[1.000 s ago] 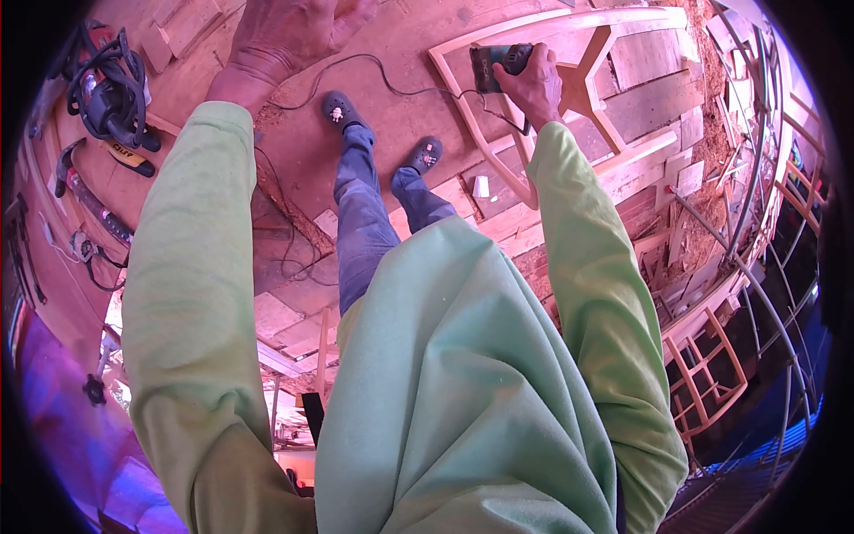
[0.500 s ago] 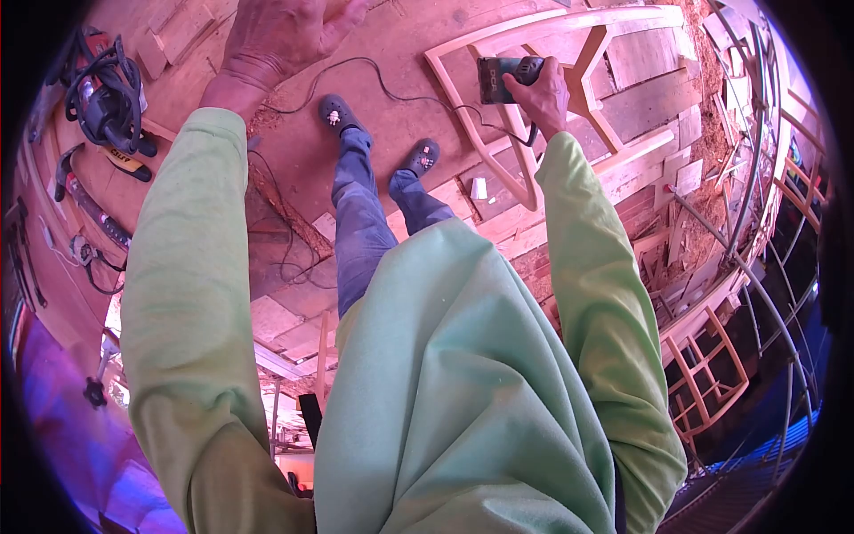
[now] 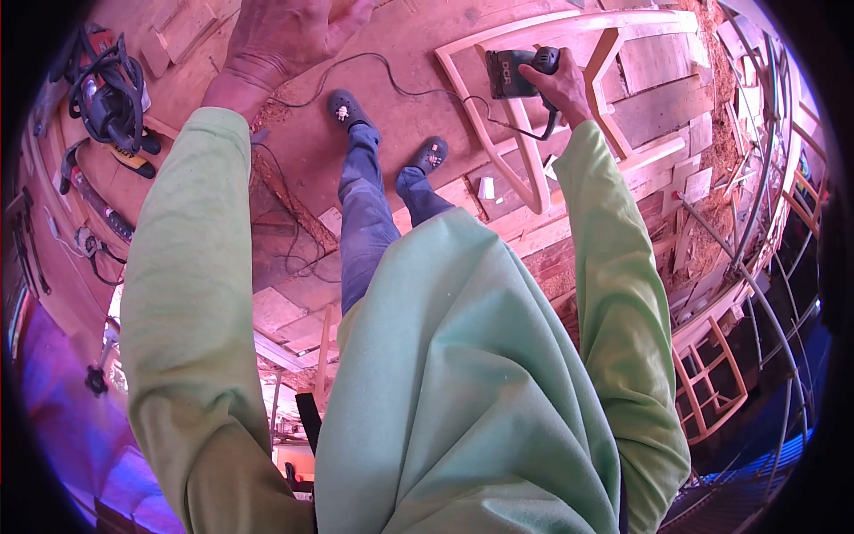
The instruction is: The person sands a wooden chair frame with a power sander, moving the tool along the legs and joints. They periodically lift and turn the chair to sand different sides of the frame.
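Sander (image 3: 513, 75), clasped in the right hand (image 3: 566, 87), overlaps a wooden frame (image 3: 605, 53), cord (image 3: 414, 93) near shoes (image 3: 346, 110), left hand's (image 3: 289, 37) grip unclear.

on my feed i see a reddish floor (image 3: 436, 44) bearing a wooden frame (image 3: 528, 149), boards (image 3: 663, 114), a white cup (image 3: 486, 188), a dark cord (image 3: 402, 90).

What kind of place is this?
It looks like a woodworking shop, because the right hand is holding a power tool by a wooden frame, and a hammer lies at the picture's left.
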The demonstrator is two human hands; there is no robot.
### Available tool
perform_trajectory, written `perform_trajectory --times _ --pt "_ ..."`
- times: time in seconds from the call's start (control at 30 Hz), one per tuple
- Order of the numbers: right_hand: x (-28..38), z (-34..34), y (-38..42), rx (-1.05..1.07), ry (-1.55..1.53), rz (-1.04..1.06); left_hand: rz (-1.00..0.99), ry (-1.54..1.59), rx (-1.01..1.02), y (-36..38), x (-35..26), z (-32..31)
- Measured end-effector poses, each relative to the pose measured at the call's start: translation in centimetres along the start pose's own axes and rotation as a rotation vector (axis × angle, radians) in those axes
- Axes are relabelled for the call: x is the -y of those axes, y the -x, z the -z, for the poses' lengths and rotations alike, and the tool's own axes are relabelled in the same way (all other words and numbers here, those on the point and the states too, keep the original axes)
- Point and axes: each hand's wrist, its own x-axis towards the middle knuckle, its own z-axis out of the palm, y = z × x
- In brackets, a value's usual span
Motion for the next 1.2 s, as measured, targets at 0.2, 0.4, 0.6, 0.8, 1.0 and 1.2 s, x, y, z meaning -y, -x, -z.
perform_trajectory --times 0.2,0.4,0.6,0.8,1.0,1.2 --pt "0.8 -0.4 0.6 -0.046 0.071 0.025 0.007 -0.005 0.032 -0.3 -0.3 0.7" --pt "2.7 -0.9 1.8 -0.116 0.156 0.013 0.011 0.009 0.019 -0.2 -0.4 0.6" --pt "2.3 -1.3 3.3 -0.131 0.246 0.030 -0.011 -0.008 -0.010 0.2 0.0 0.0" --pt "0.5 -1.6 5.0 -0.184 0.199 0.085 -0.003 -0.009 0.001 0.1 -0.1 0.2" --pt "1.4 -1.8 4.1 -0.191 0.215 0.123 0.011 -0.004 0.035 -0.1 -0.4 0.3" --pt "4.7 -2.0 3.7 -0.181 0.254 0.113 -0.007 -0.031 0.012 -0.1 -0.1 0.1"
